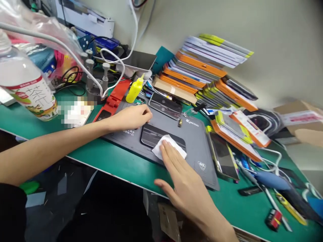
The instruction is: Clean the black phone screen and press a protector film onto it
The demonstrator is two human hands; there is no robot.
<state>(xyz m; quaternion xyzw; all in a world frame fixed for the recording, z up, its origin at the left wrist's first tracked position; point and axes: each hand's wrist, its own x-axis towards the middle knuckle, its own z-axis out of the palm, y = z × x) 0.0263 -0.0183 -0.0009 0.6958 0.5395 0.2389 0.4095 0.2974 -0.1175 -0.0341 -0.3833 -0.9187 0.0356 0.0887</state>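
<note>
On the grey mat [195, 143], the phone [152, 134] is lying centrally. We are resting our flat right hand [185, 181] on a white wipe [158, 151] at its four o'clock; at ten o'clock, we are curling our left hand [133, 117]; whether pinching, we cannot tell.

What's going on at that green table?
A person has their right hand laid on a small white cloth, which covers part of a dark, phone-shaped panel on a gray mat. The left hand is curled near the panel's far left corner; I can't tell if it holds anything. A yellow bottle stands beyond it.
</note>
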